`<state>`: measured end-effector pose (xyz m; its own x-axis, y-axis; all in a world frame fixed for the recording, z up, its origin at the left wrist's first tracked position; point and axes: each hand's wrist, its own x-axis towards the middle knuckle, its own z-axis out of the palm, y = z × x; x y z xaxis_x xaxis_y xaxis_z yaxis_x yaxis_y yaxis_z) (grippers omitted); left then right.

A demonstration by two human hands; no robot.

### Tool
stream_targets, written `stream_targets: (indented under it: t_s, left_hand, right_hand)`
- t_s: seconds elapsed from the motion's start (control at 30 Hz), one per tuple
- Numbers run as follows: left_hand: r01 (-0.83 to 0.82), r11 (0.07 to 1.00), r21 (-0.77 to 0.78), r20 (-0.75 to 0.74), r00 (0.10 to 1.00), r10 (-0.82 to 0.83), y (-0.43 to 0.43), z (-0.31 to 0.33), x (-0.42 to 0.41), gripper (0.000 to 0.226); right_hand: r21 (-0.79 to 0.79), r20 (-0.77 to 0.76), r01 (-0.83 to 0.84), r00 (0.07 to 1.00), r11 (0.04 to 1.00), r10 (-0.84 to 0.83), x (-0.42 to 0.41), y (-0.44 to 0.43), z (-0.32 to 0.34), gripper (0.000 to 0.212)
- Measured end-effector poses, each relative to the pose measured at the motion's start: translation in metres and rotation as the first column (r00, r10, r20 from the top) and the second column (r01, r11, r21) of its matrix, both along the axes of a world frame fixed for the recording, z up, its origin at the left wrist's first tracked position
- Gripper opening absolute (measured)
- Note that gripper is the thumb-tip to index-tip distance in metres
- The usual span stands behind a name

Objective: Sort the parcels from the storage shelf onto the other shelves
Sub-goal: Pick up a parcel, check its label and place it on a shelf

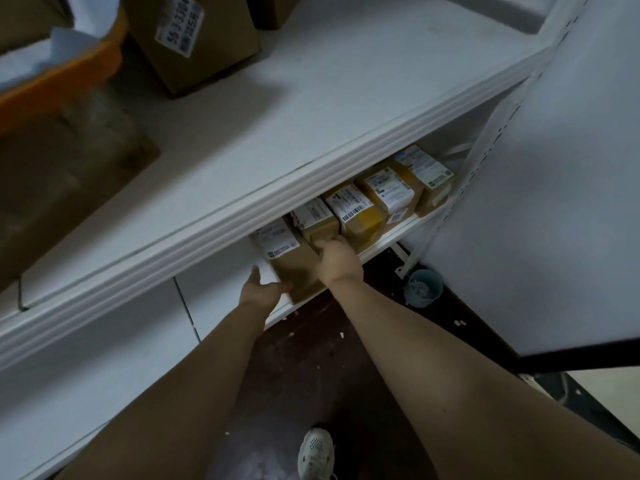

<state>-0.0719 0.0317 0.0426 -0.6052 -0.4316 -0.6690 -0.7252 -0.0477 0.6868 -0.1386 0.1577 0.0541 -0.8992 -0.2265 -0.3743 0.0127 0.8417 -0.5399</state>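
Observation:
A row of several small brown parcels with white labels stands on the lower white shelf (398,233), under the upper shelf's front lip. The leftmost parcel (287,258) sits at the shelf's front edge. My left hand (259,289) touches its near left corner with the fingers spread along it. My right hand (337,259) grips the top right edge of that parcel, fingers curled between it and the second parcel (318,223). Further right stand a yellow-taped parcel (356,209) and two more (391,192).
The upper shelf (311,109) carries a labelled cardboard box (190,39), an orange bin (59,74) and a flat brown parcel (62,168). A white side panel (561,202) stands at the right. A small grey bucket (422,287) sits on the dark floor. My shoe (317,455) is below.

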Motion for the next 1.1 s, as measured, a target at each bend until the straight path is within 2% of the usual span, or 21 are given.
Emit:
stream_targets:
  t_s: [0.1,0.17,0.2,0.3,0.4,0.57,0.77,0.83,0.97,1.1]
  left_hand:
    - [0.231,0.966,-0.114,0.008,0.973,-0.231,0.001,0.001,-0.012,0.096]
    - [0.431,0.893,-0.126,0.108,0.901,-0.42,0.008,0.001,-0.019,0.089]
    - [0.504,0.846,-0.173,0.169,0.862,-0.479,0.011,-0.002,-0.022,0.092]
    - [0.549,0.78,-0.3,0.257,0.834,-0.488,0.011,-0.021,-0.031,0.118]
    - [0.659,0.696,-0.285,0.347,0.748,-0.566,0.011,-0.038,-0.037,0.127]
    - [0.587,0.727,-0.356,0.289,0.809,-0.512,0.007,-0.05,-0.045,0.112]
    - [0.511,0.749,-0.421,0.217,0.859,-0.464,-0.001,-0.054,-0.058,0.103]
    - [0.497,0.758,-0.423,0.209,0.867,-0.452,0.001,-0.055,-0.059,0.1]
    - [0.382,0.875,-0.297,0.163,0.923,-0.347,0.008,-0.055,-0.063,0.1]
    - [0.365,0.882,-0.299,0.174,0.929,-0.326,0.007,-0.053,-0.062,0.108]
  right_hand:
    - [0.105,-0.202,-0.079,0.974,0.991,0.099,-0.017,-0.003,-0.007,0.048]
    - [0.173,-0.249,-0.144,0.951,0.974,0.184,-0.027,-0.008,-0.012,0.054]
    - [0.203,-0.252,-0.163,0.944,0.966,0.212,-0.032,-0.009,-0.013,0.057]
    - [0.262,-0.241,-0.2,0.934,0.944,0.265,-0.048,-0.015,-0.018,0.06]
    - [0.307,-0.222,-0.246,0.921,0.919,0.321,-0.062,-0.022,-0.03,0.057]
    - [0.328,-0.215,-0.279,0.908,0.903,0.359,-0.072,-0.027,-0.04,0.049]
    - [0.308,-0.318,-0.259,0.879,0.915,0.356,-0.064,-0.019,-0.037,0.036]
    - [0.291,-0.326,-0.239,0.886,0.926,0.331,-0.065,-0.017,-0.036,0.039]
    - [0.306,-0.194,-0.175,0.951,0.936,0.241,-0.072,-0.019,-0.029,0.058]
    - [0.345,-0.153,-0.149,0.965,0.927,0.212,-0.076,-0.027,-0.03,0.062]
